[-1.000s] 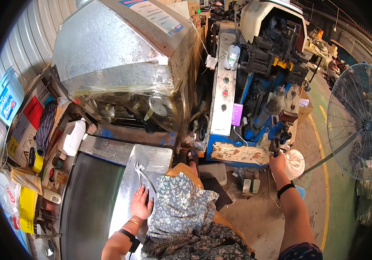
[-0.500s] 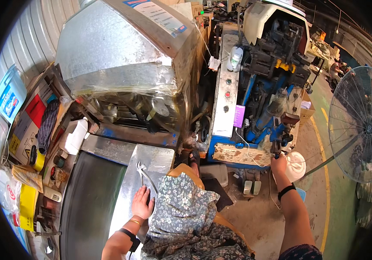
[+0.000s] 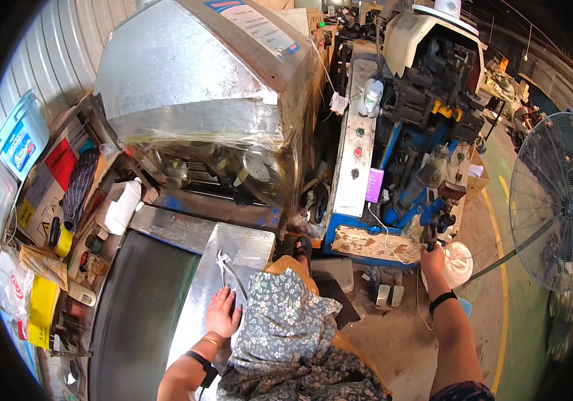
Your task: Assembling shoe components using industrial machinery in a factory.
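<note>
My left hand (image 3: 222, 313) lies flat on the shiny metal ledge (image 3: 236, 237) beside the belt, fingers stretched out. Just ahead of its fingertips is a pair of metal pliers (image 3: 224, 262), its jaws toward the far side and its handles running back beside the hand. Whether the fingers touch a handle is hard to see. At the near right corner of the blue machine (image 3: 340, 230), my right hand (image 3: 433, 259) is closed around a small dark part whose kind I cannot make out. A white plastic jug (image 3: 457, 264) stands right beside that hand.
The dark conveyor belt (image 3: 143, 314) runs out of a large metal housing (image 3: 186, 87) at left. A cluttered shelf holds a white bottle (image 3: 123, 206). Foot pedals (image 3: 389, 294) sit below the blue machine, and a big fan (image 3: 557, 200) stands at far right.
The view has shifted slightly, so the machines appear a little farther right and lower. Both hands keep their places, the left on the ledge and the right at the machine's corner.
</note>
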### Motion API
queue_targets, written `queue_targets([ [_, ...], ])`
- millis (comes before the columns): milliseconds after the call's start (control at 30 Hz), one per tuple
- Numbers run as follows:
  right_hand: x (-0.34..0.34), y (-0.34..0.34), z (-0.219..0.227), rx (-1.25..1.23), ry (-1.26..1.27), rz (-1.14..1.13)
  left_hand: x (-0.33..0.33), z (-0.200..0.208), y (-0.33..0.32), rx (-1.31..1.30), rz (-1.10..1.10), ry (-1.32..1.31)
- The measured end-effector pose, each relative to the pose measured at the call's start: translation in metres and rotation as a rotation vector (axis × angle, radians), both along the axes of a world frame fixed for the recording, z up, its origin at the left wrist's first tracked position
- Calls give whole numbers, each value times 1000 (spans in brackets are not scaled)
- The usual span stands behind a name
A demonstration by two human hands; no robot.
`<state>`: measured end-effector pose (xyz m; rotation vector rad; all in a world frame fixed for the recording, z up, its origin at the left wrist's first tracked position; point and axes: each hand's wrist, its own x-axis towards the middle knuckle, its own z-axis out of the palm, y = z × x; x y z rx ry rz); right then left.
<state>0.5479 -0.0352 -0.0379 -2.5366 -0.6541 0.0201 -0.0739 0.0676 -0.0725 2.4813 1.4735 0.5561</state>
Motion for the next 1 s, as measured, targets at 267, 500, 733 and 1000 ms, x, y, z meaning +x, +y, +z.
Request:
queue_targets([
  [267, -5, 0, 5, 36, 13, 25, -1, 3, -2, -19, 7, 16],
  [500, 4, 0, -5, 0, 41, 11, -1, 1, -2, -27, 7, 16],
  [733, 0, 3, 1, 10, 50, 15, -2, 0, -1, -10, 17, 18],
  [1000, -4, 1, 9, 3, 30, 6, -5, 0, -4, -6, 114, -276],
])
